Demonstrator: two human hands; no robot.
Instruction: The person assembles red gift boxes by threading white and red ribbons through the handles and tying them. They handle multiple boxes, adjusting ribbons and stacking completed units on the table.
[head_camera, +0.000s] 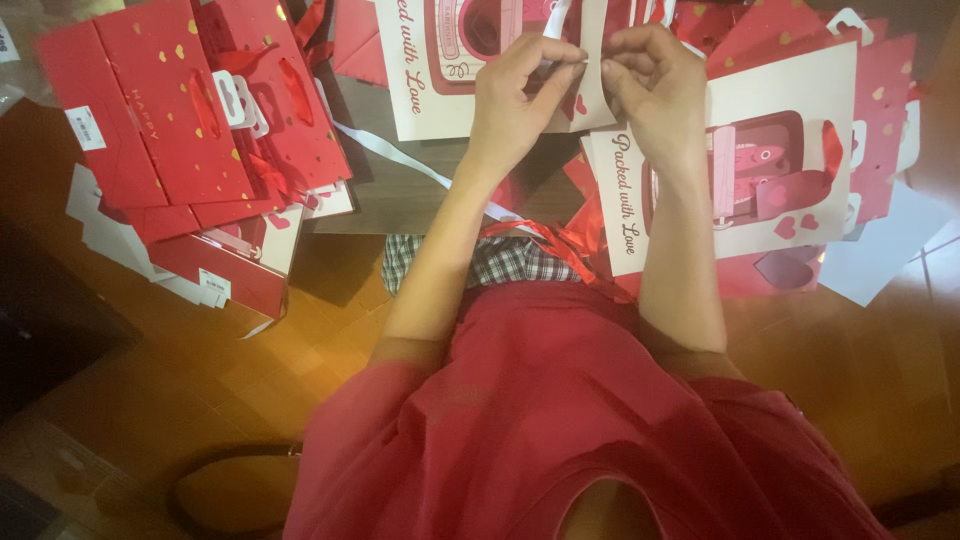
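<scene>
My left hand (520, 90) and my right hand (650, 80) are raised close together over a flat white paper gift bag (440, 90) with a red picture on it. The fingers of both hands pinch a white ribbon (553, 22) at the bag's edge. A longer stretch of white ribbon (390, 152) trails down to the left below my left wrist. A tangle of red ribbon (560, 240) lies on my lap between my forearms. A second white bag with a red picture (770, 150) lies flat beside my right forearm.
A stack of flat red gift bags with gold hearts (200, 110) lies at the left on the wooden floor (150, 380). More red bags (880, 90) fan out at the upper right. A dark rounded object (230, 495) sits at the bottom left.
</scene>
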